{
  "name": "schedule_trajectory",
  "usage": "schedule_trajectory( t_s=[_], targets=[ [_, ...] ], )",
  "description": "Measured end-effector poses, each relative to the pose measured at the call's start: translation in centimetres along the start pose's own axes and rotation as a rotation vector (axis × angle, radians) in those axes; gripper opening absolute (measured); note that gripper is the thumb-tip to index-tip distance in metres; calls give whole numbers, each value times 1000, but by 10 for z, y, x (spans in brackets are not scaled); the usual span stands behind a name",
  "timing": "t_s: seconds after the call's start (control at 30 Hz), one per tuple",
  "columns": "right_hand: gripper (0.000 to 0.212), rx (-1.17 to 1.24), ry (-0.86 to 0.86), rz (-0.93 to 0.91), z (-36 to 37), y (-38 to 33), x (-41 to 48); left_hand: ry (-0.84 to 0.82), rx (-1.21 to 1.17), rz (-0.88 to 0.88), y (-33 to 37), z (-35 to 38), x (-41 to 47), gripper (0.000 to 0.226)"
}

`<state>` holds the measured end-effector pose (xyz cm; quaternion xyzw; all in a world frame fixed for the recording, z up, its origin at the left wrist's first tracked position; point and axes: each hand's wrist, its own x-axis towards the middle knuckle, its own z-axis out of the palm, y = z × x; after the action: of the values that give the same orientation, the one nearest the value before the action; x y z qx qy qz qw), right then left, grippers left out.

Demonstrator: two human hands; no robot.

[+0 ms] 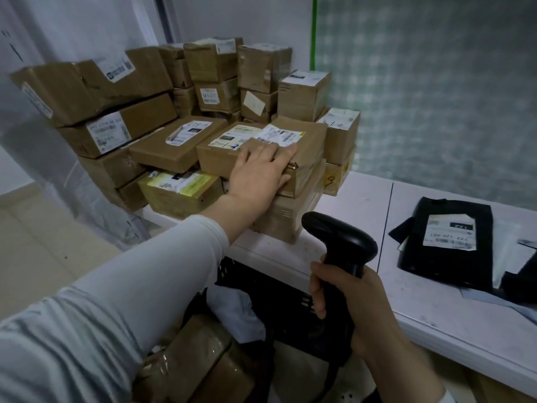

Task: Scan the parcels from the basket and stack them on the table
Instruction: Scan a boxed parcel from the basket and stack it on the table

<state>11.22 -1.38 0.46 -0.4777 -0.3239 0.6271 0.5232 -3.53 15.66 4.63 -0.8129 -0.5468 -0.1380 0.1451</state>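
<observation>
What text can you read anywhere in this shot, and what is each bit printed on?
"122": white label on the black mailer bag, upside down to the camera.
"122-C07": end of the code line below it; its start is unclear.
Labels on the cardboard parcels: too blurred to read.
Scanner: no text visible.

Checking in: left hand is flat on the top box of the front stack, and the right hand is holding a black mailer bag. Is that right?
Not quite. The right hand grips the black scanner, not a mailer bag; the black mailer bags lie on the table. The left hand is flat on the top box, as the head view shows.
</observation>
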Motion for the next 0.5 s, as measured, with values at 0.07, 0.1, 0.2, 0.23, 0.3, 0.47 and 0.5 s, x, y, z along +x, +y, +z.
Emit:
schedule_trajectory(
  t_s=[0.07,0.1,0.2,0.23,0.3,0.47,0.5],
  targets=[
    [11,-6,-22,16,2,3,1,0,-50,-10,-2,-1,-5,66],
    [10,-10,-38,25,4,6,1,30,-95,-27,-4,-2,-12,70],
    [8,-19,-113,53,14,16,1,128,-300,-153,-16,2,-56,71],
    [9,-34,-141,66,18,21,1,142,-355,-203,-25,7,-76,68],
    [17,-94,-188,100,30,32,2,139,-394,-305,-46,20,-118,60],
    [24,-244,-328,195,64,63,-2,57,-475,-759,-113,52,-234,54],
    [23,-276,-361,221,70,69,-3,21,-484,-864,-128,57,-257,55]
  ],
)
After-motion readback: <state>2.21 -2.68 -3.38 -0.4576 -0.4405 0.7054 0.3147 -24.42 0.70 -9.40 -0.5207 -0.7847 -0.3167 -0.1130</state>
